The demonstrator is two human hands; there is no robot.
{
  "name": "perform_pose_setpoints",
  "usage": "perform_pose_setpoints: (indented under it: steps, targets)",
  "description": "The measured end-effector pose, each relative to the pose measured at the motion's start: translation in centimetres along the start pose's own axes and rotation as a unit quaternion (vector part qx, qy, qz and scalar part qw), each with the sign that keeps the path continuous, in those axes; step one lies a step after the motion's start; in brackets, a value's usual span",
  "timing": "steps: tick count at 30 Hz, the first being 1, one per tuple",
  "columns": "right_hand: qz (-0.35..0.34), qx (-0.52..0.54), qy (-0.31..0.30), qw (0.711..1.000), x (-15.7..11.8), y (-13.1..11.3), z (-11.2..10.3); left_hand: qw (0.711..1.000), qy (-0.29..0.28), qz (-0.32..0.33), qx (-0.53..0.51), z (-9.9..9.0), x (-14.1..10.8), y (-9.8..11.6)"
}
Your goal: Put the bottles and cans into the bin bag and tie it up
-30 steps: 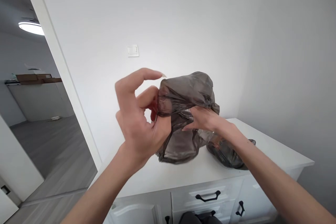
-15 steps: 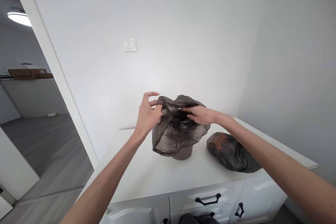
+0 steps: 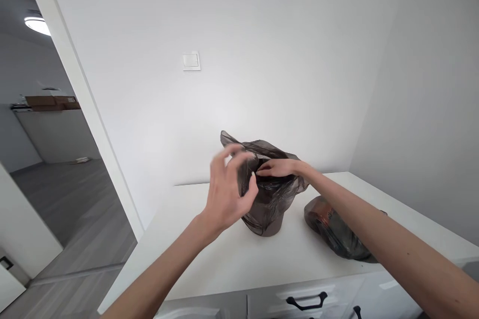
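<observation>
A thin dark translucent plastic bag (image 3: 267, 204) drapes over a small brown round bin (image 3: 275, 228) on the white cabinet top. My left hand (image 3: 228, 192) is in front of the bag's left side, its fingers curved and apart, somewhat blurred, with nothing visible between them. Reaching into the bag's mouth from the right is my right hand (image 3: 277, 167), fingers stretched out and pointing left; the bag's folds lie around it. Whether its fingertips press on the plastic inside cannot be made out.
On the right of the white cabinet (image 3: 220, 271), a filled dark plastic bag (image 3: 337, 232) with something reddish inside lies partly behind my right forearm. Black drawer handles (image 3: 307, 302) stick out below the front edge. A light switch (image 3: 191, 61) sits on the wall, and a doorway opens at left.
My left hand has let go of the bag's left rim and moved right and nearer to me. My right hand has gone deeper into the mouth, and the bag's front now hangs closer around the bin.
</observation>
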State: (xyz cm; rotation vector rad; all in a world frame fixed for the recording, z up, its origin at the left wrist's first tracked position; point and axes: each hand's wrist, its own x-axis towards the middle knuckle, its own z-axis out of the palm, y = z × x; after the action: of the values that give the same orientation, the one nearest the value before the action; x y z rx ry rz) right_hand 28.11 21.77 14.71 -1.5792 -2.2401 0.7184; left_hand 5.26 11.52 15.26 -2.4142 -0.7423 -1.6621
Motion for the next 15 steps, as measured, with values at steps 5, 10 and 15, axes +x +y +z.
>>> perform_pose_setpoints:
  steps: [5, 10, 15]
  targets:
    - [-0.057, 0.251, 0.037, 0.966, -1.6, 1.8, -1.9, 0.966, -0.244, 0.063, 0.063, 3.2, -0.5, -3.6]
    - [-0.054, 0.338, 0.183, 0.922, -1.5, 5.2, -2.0, 0.940, -0.267, -0.198, -0.072, 6.1, 1.6, -9.4]
    - [0.015, 0.254, 0.232, 0.939, 0.1, 8.5, -0.6, 0.906, -0.248, -0.321, -0.121, 8.3, 2.3, -13.4]
